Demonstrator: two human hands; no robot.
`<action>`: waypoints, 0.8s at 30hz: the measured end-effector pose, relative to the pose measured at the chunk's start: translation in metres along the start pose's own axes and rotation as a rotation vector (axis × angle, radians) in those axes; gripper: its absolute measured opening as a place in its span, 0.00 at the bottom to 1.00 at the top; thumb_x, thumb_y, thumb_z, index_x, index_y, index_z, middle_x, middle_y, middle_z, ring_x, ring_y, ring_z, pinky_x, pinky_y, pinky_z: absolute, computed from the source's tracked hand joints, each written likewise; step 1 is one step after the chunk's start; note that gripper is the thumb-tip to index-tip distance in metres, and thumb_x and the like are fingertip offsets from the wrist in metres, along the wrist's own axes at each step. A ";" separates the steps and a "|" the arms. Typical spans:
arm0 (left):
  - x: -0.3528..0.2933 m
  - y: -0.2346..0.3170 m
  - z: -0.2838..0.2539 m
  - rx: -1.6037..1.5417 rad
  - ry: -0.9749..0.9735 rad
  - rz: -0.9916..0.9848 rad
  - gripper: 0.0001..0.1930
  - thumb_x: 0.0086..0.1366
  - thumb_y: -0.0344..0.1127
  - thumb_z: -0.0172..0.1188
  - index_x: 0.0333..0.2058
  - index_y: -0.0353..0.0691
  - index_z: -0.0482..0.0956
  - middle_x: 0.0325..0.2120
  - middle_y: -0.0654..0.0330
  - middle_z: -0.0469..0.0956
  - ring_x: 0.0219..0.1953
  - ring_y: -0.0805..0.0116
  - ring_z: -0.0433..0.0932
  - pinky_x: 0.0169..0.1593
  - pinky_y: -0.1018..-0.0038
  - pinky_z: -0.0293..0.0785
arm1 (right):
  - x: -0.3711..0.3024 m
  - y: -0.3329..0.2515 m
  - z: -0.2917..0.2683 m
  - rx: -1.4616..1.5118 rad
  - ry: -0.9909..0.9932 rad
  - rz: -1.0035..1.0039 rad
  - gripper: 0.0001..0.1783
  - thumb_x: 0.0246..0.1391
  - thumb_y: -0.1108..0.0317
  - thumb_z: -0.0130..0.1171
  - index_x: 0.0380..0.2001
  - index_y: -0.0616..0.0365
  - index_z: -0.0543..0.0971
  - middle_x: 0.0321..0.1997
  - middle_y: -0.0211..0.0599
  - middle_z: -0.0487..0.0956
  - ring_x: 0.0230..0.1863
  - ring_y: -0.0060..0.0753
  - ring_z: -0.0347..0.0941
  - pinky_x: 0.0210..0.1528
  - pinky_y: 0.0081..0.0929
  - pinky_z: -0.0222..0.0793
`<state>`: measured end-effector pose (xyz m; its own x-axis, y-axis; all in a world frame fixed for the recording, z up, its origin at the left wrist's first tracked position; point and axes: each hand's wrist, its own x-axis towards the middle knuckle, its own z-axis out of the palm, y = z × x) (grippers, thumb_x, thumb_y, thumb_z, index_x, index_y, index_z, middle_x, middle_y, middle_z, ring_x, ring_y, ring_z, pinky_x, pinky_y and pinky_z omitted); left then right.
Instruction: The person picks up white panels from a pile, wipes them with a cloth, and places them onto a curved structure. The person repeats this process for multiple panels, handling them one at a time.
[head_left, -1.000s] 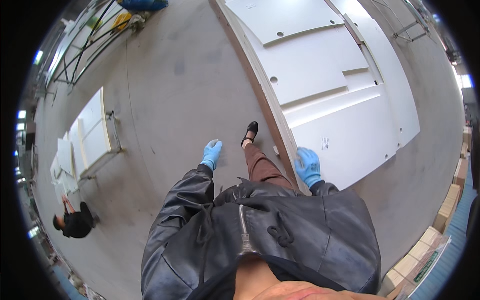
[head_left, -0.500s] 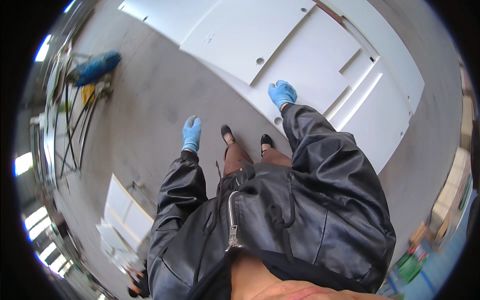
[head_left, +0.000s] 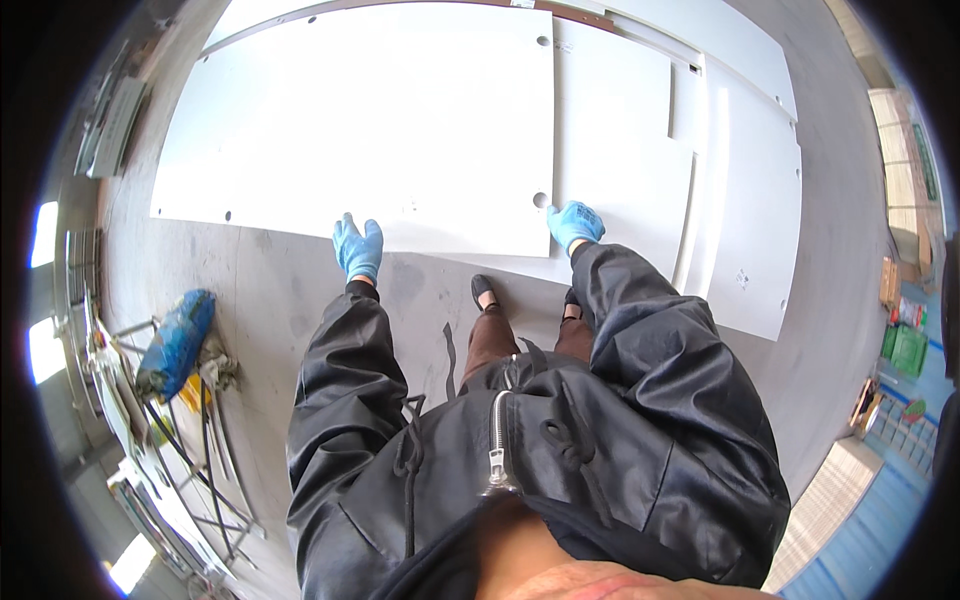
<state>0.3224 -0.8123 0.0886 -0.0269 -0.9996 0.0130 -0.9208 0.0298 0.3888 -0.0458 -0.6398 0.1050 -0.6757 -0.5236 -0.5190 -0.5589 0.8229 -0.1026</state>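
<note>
A large white panel (head_left: pixel 360 120) with round holes near its corners lies on top of other white panels (head_left: pixel 620 150). My left hand (head_left: pixel 358 248), in a blue glove, is at the panel's near edge, its fingertips over the edge and the thumb spread from the fingers; it is open. At the near right corner, beside a round hole (head_left: pixel 541 200), my gloved right hand (head_left: pixel 576 225) has its fingers curled and its thumb side against the panel's right edge. Its grip on that edge is partly hidden.
Long slots and steps run between the lower panels on the right. A metal rack (head_left: pixel 205 470) with a blue bundle (head_left: pixel 176 345) stands at left. Stacked boards (head_left: pixel 895 170) and a green crate (head_left: pixel 908 350) are along the right. My shoes (head_left: pixel 484 292) are close to the panels' near edge.
My body has turned left, so the panels now lie straight ahead. The left hand has come from over the floor to the top panel's near edge; the right has come to its right edge.
</note>
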 end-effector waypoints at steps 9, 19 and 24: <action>0.081 0.015 0.024 0.011 -0.230 -0.106 0.29 0.59 0.55 0.54 0.43 0.31 0.78 0.40 0.39 0.80 0.47 0.41 0.78 0.53 0.55 0.71 | 0.008 -0.012 0.013 0.139 -0.017 0.087 0.26 0.57 0.45 0.48 0.41 0.54 0.84 0.43 0.47 0.84 0.46 0.51 0.80 0.49 0.47 0.73; 0.124 0.023 0.043 0.077 -0.258 -0.188 0.36 0.58 0.64 0.53 0.33 0.28 0.84 0.35 0.36 0.82 0.43 0.42 0.81 0.49 0.57 0.73 | 0.035 -0.022 0.011 0.064 -0.036 -0.066 0.23 0.58 0.50 0.48 0.30 0.54 0.86 0.31 0.48 0.84 0.35 0.53 0.82 0.36 0.49 0.71; 0.122 0.019 0.063 0.081 -0.309 -0.185 0.36 0.56 0.65 0.55 0.32 0.27 0.84 0.32 0.37 0.82 0.40 0.44 0.82 0.47 0.57 0.74 | 0.042 0.003 0.008 -0.019 -0.066 -0.113 0.20 0.58 0.53 0.49 0.29 0.53 0.86 0.30 0.47 0.84 0.32 0.51 0.81 0.30 0.49 0.67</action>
<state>0.2774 -0.9337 0.0397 0.0383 -0.9417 -0.3343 -0.9484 -0.1396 0.2846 -0.0726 -0.6577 0.0761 -0.5752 -0.5964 -0.5598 -0.6390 0.7549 -0.1477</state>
